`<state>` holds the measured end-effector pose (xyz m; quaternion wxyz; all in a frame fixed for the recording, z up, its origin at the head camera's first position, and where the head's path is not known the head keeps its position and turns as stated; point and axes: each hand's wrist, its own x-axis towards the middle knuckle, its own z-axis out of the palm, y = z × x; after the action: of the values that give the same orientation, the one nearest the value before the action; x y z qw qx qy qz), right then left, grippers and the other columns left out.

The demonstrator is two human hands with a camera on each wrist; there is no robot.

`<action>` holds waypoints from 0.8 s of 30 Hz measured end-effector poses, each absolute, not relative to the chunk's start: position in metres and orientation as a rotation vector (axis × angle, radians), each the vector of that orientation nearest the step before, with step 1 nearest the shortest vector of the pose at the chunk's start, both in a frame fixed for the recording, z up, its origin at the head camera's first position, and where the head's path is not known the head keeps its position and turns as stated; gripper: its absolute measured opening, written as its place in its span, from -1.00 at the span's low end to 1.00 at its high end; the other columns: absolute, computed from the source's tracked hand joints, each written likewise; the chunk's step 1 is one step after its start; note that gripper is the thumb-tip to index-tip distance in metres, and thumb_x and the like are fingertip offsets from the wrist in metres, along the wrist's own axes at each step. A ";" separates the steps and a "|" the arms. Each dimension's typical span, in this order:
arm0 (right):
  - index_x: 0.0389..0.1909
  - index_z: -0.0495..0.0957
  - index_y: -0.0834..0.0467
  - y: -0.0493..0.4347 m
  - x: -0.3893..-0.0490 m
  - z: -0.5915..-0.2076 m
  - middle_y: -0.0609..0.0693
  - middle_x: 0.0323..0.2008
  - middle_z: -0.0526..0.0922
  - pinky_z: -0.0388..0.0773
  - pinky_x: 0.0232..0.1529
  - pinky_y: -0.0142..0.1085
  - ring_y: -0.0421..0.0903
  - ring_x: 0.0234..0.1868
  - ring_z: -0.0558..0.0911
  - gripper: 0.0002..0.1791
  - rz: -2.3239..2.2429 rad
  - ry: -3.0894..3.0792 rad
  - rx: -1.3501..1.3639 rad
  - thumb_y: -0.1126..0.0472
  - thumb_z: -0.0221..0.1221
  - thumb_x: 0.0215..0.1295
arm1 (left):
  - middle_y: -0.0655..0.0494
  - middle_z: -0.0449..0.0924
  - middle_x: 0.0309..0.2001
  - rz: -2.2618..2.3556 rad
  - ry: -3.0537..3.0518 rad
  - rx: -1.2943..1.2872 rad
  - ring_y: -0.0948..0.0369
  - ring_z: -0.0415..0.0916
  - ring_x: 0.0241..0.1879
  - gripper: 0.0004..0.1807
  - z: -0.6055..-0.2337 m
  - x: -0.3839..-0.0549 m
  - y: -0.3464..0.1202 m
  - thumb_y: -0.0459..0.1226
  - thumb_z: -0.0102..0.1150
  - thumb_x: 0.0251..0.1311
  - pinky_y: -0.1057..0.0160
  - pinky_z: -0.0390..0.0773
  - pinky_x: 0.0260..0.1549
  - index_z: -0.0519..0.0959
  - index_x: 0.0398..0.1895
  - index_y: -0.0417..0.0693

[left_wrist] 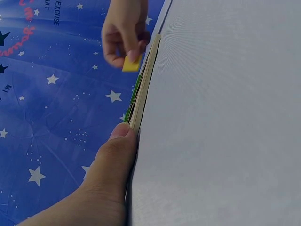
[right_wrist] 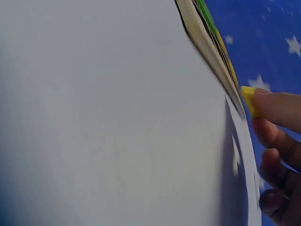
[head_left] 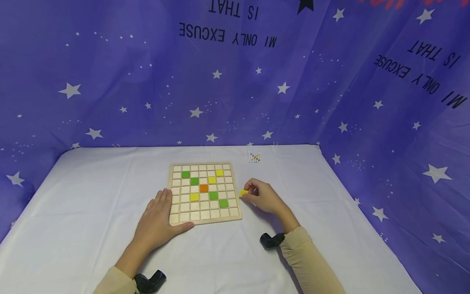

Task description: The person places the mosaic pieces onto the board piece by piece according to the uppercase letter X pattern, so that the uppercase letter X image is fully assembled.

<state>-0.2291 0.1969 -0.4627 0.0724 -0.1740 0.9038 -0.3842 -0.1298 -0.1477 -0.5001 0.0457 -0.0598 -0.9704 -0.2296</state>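
A square wooden grid board (head_left: 205, 219) lies on the white table, with several green and yellow square tiles and one orange tile (head_left: 204, 188) in its cells. My left hand (head_left: 156, 222) rests against the board, its straight fingers along the left edge and its thumb at the front edge. Just off the board's right edge, my right hand (head_left: 265, 197) pinches a yellow square tile (head_left: 244, 193) between thumb and fingers. That yellow tile (left_wrist: 131, 64) also shows in the left wrist view, above the board's surface. In the right wrist view the thumb covers part of it.
A small card (head_left: 255, 157) printed with a coloured grid pattern lies behind the board to the right. A purple star-printed curtain (head_left: 235, 81) hangs at the back and right of the white-covered table (head_left: 110, 183). Each wrist wears a black camera mount (head_left: 271, 241).
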 end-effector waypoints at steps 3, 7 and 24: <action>-0.18 0.55 -0.05 0.174 -0.228 -0.461 -0.11 -0.36 0.59 0.48 -0.56 -0.40 -0.19 -0.50 0.51 -0.83 -1.152 2.705 -0.582 0.08 0.33 0.28 | -0.33 -0.09 0.56 -0.704 -2.960 -0.184 -0.21 -0.12 0.56 0.51 -0.501 -0.130 -0.148 0.58 0.11 -0.17 -0.21 -0.04 0.51 -0.09 0.54 -0.40; -0.15 0.55 -0.08 0.140 -0.223 -0.456 -0.18 -0.36 0.60 0.50 -0.47 -0.40 -0.21 -0.45 0.52 -0.84 -1.091 2.683 -0.702 0.06 0.30 0.32 | -0.33 -0.08 0.56 -0.705 -2.960 -0.184 -0.21 -0.12 0.56 0.51 -0.501 -0.131 -0.148 0.59 0.10 -0.17 -0.21 -0.03 0.51 -0.08 0.53 -0.41; -0.09 0.59 -0.03 0.038 -0.200 -0.459 -0.30 -0.40 0.55 0.43 -0.38 -0.58 -0.39 -0.43 0.47 -0.79 -0.807 2.714 -1.061 0.01 0.28 0.33 | -0.33 -0.08 0.56 -0.698 -2.955 -0.215 -0.22 -0.11 0.55 0.50 -0.502 -0.131 -0.150 0.59 0.09 -0.16 -0.24 -0.02 0.48 -0.08 0.53 -0.41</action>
<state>-0.2001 0.0383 -0.4587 0.0588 -0.3502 0.8961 -0.2664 -0.1309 -0.1503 -0.5019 0.0487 -0.0704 -0.9696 -0.2291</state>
